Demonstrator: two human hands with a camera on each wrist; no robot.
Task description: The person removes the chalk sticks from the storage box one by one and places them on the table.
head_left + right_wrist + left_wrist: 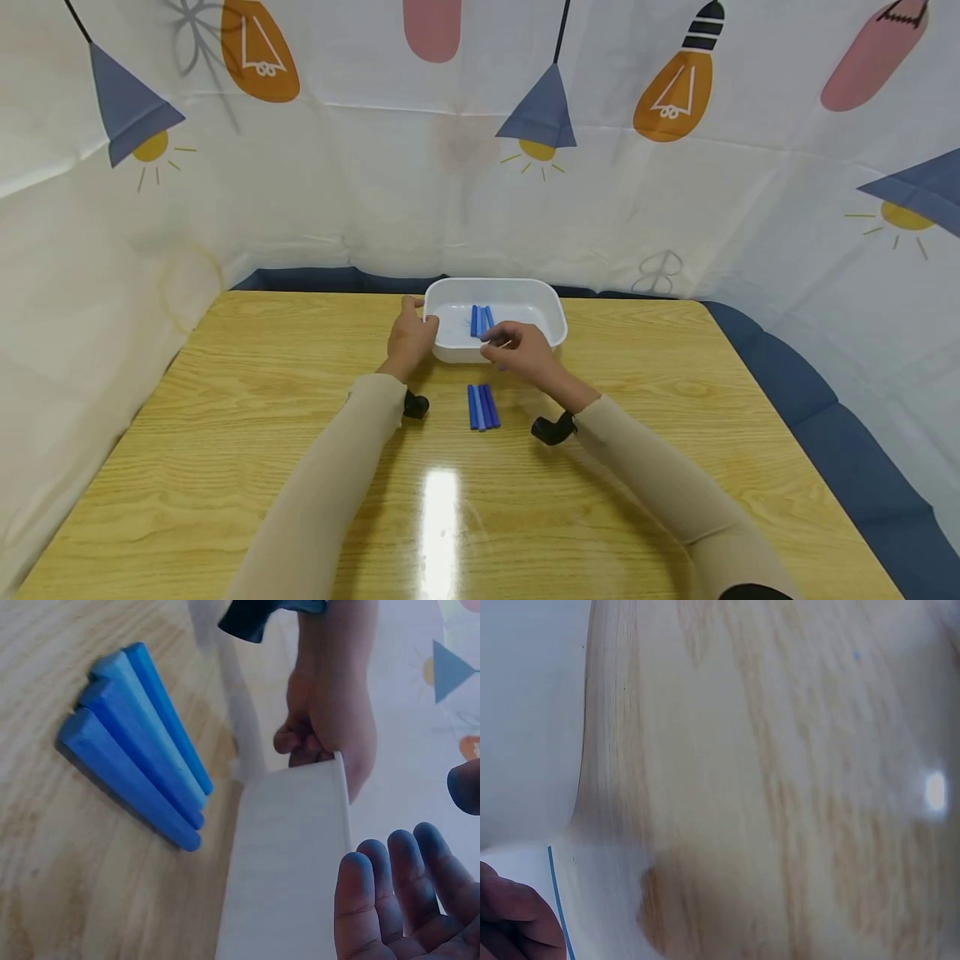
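Observation:
A white plastic tray point(456, 354) stands at the table's far edge, with several blue chalk sticks point(474, 322) lying inside it. My left hand point(411, 340) grips the tray's left end; the right wrist view shows its fingers point(304, 750) curled at the tray's corner. Over the tray's front rim hovers my right hand point(522, 354). Its fingers point(409, 862) are extended, blue on the tips, and hold nothing. Several more blue chalk sticks point(142, 742) lie side by side on the table in front of the tray. Only part of the left hand point(517, 915) shows in the left wrist view.
The wood-grain table point(315, 350) extends around the tray. Behind it hangs a white curtain point(375, 183) printed with lamps and bulbs. Dark blue padding point(825, 425) lines the table's right side. A black wrist mount point(553, 429) sticks out below the right wrist.

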